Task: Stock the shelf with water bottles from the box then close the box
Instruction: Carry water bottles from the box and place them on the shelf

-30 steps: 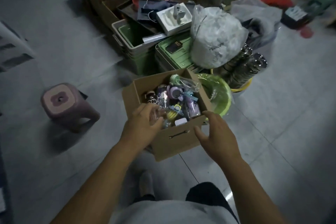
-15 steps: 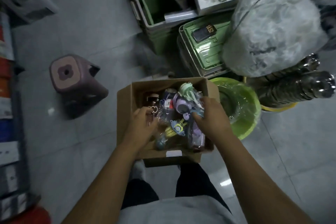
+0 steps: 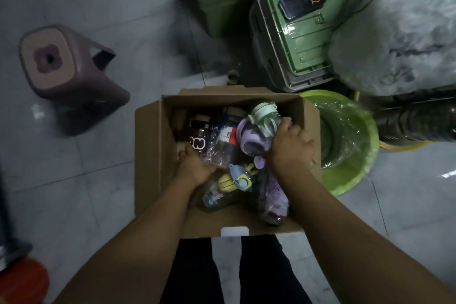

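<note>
Compared with a second ago, when the hands were held at the near rim, both are now sunk into the open box (image 3: 148, 155), which is seen from almost straight above on the floor between the person's feet. The right hand (image 3: 291, 150) is curled over the mint-lidded bottle (image 3: 262, 111) at the far right corner, and its fingers (image 3: 285, 123) are wrapped round the film-covered body. The left hand (image 3: 195, 168) is pushed in among the bottles at the left side, beside the dark bottle (image 3: 197, 143). Its fingers are hidden under the hand, so it cannot be told whether anything is grasped.

No bottle is lifted clear yet. All are still packed in the box, including the purple-lidded bottle (image 3: 249, 138) and the yellow and blue bottle (image 3: 234, 180). Stocking is therefore judged to be only at the picking stage, and closing is far off.

The bottles are heaped across one another in loose plastic, so a pull is likely to be snagged by straps or wrapping. The flaps are folded outward. The shelf is not shown.

Around the box, the pink stool (image 3: 66, 64) is set well apart to the left. The film-wrapped green basin (image 3: 345, 143) is pressed against the right wall. The green crates (image 3: 303, 44) and a large plastic bag (image 3: 399, 32) are crowded behind.
</note>
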Available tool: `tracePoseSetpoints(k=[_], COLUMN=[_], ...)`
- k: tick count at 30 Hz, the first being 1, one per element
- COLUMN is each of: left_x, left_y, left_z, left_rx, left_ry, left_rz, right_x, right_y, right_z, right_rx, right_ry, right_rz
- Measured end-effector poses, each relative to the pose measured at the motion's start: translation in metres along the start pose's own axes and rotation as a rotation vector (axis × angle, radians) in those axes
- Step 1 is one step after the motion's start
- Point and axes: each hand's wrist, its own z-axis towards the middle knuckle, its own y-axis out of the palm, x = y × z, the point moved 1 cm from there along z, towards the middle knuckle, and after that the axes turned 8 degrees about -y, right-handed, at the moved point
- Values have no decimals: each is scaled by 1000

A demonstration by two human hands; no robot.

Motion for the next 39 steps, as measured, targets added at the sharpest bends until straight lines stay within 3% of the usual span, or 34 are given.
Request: tracePoseSetpoints(k=[2,7,11,14,21,27,32,39], left_x=[-21,-7,-5,17,8,19,-6,-19], left_y=[21,0,-10,-40,-69,-113,-145,-165], left_z=[50,38,32,-24,-39,-153,-240,-306], left_rx=[-5,-95,-72,-108,-188,-333,-409,-305], left_ry=[-40,20,-15,-49,33,73,227,381], left_rz=[-60,-165,-248,-215,-423,-578,-782,-1062], right_x=[-2,-4,-3,-5,-6,-7,-10,-27], right_y=[2,-12,-25,-29,-50,-74,-121,-165], right_z=[1,-11,-33,-51,-89,-114,-157,-215], right_rx=[13,-69,-108,-105,-115,-33,17,102], right_ry=[15,8,35,96,198,205,190,66], right_rz=[2,108,306,517,921,1173,1465,1687])
